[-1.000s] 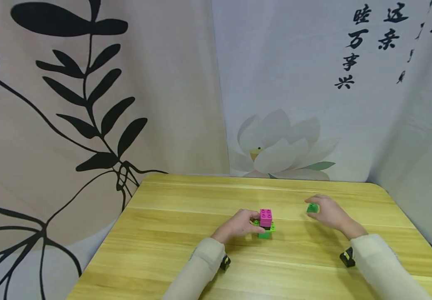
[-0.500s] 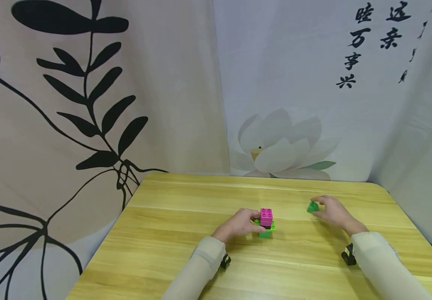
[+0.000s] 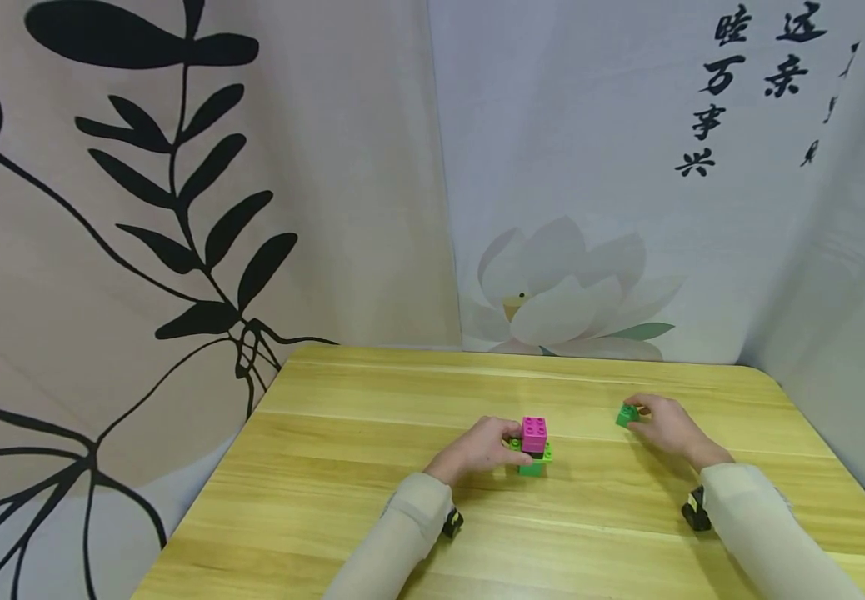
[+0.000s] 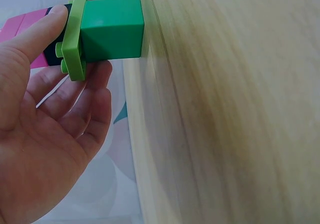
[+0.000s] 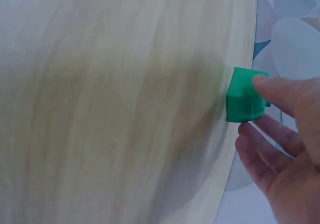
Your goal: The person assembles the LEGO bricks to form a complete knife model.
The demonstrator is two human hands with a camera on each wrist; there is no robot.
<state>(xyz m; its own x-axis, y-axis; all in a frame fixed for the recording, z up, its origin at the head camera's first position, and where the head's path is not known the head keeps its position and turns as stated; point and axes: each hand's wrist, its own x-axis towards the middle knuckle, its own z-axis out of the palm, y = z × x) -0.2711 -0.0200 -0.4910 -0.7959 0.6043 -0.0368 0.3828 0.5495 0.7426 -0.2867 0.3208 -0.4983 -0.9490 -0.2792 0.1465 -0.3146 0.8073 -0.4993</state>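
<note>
A small stack of toy building bricks point(image 3: 534, 435) stands upright on the table, pink on top, then a black layer, a wider lime plate and a green brick point(image 4: 112, 28) at the bottom. My left hand point(image 3: 480, 448) grips the stack from the left, its thumb point(image 4: 54, 19) lying across the black layer near the lime plate. Off to the right, my right hand point(image 3: 665, 427) pinches a separate green brick point(image 5: 246, 94) by its studded end, thumb on one side and fingers on the other. That brick is right at the tabletop.
Both hands work over a wooden table point(image 3: 372, 400) with light yellow grain. Behind it hangs a printed cloth point(image 3: 357, 167) with plants, a lotus and black characters. A dark wrist camera point(image 3: 697, 510) sits under the right sleeve point(image 3: 758, 508).
The right fingertips have shifted slightly right along the green brick, so more of it shows past them. The left hand and the stack stay as they were.
</note>
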